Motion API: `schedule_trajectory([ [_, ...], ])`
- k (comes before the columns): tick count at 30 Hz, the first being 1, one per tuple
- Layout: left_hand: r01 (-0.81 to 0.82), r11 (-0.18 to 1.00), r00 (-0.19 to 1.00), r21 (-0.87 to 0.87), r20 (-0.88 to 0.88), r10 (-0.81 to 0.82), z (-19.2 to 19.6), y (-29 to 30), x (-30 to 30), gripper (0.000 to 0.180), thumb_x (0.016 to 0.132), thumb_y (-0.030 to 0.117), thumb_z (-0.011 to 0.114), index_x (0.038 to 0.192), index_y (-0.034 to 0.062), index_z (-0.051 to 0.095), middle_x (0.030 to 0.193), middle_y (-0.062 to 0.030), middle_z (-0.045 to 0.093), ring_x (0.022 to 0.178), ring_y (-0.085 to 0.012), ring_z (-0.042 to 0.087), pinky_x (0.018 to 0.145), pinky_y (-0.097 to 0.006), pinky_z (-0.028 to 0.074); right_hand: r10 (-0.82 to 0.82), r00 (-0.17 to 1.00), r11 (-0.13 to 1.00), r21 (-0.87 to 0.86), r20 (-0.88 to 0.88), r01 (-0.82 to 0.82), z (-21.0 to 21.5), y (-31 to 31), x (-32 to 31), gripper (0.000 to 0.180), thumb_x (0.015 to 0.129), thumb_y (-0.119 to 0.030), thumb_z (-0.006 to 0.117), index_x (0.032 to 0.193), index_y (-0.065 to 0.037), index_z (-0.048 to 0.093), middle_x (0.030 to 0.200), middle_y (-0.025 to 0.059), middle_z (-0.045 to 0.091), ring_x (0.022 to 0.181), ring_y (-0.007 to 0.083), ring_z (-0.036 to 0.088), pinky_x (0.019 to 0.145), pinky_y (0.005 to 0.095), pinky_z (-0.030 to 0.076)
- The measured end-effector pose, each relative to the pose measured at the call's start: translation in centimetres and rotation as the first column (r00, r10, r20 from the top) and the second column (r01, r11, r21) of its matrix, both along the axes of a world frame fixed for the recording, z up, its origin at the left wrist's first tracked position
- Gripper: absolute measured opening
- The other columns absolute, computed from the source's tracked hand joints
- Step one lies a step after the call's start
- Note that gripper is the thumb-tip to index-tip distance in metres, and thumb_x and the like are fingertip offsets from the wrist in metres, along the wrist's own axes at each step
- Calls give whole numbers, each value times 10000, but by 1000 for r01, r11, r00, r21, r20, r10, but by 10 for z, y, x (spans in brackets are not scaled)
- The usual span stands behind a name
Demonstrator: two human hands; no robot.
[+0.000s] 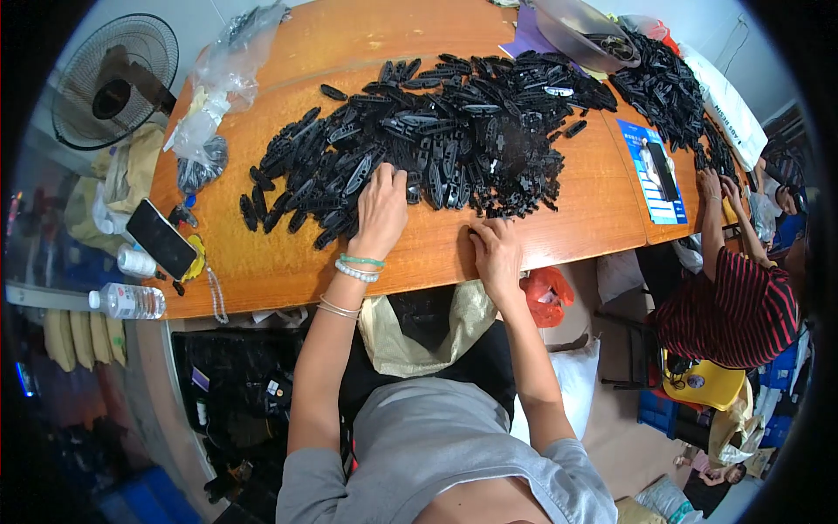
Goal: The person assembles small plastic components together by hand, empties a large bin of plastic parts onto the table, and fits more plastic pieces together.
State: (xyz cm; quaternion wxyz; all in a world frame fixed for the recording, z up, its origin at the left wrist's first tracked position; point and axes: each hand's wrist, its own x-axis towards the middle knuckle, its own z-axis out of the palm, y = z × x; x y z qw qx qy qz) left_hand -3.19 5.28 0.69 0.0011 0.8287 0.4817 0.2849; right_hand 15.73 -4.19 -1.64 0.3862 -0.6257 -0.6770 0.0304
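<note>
A broad heap of long, oval black plastic parts covers the middle of the wooden table. My left hand reaches to the near side of this heap, its fingers curled down among the parts; whatever they grip is hidden. At the table's near edge is my right hand, fingers bent and pressed together, with any small thing in them too hidden to name. Just beyond it lies a patch of much smaller black pieces. A tan woven sack hangs open below the edge, between my forearms.
Left on the table are a phone, a water bottle, a thread spool and plastic bags. A fan stands beyond. Rightward, a co-worker in a striped shirt handles another black heap. A basin stands behind.
</note>
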Motion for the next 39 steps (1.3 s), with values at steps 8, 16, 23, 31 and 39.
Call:
schedule_trajectory([
  [8,-39,999,995,-23,93,41,24,-22,1,168,752,-1,619,892,-38,534,894,-173,517,768,-294,591,628,-350,518,21,925,995,-87,-380,-59,8,-7,-2,169,817,19,603,984,10,626,894,100,600,751,245,596,644,303,482],
  [16,410,779,581,-475,794,178,10,-106,8,242,766,-29,677,982,-4,572,908,-62,647,816,-124,645,703,-258,540,-45,118,914,-88,-992,-396,39,-41,-7,214,850,31,602,1061,62,624,846,104,655,728,163,626,703,246,515],
  [23,595,679,262,-430,903,342,26,-131,18,176,823,-65,625,986,-62,559,899,-99,653,834,-126,646,744,-242,538,29,657,995,-40,-754,-90,54,-56,-26,97,812,32,646,905,31,675,872,65,632,828,122,587,733,222,460],
  [31,649,656,93,-385,896,433,40,-136,25,445,786,-82,647,1186,-15,466,1018,-102,610,901,-117,606,788,-236,514,-77,590,988,-140,-804,-63,56,-66,-32,84,825,13,644,904,30,669,825,66,660,758,117,606,704,235,471],
  [39,628,578,414,-521,853,318,24,-131,7,267,795,-99,628,996,-24,469,940,-92,624,852,-116,625,761,-232,529,81,768,984,-72,-636,-164,59,-65,-26,99,773,34,648,872,23,649,869,117,649,818,237,618,756,302,468],
])
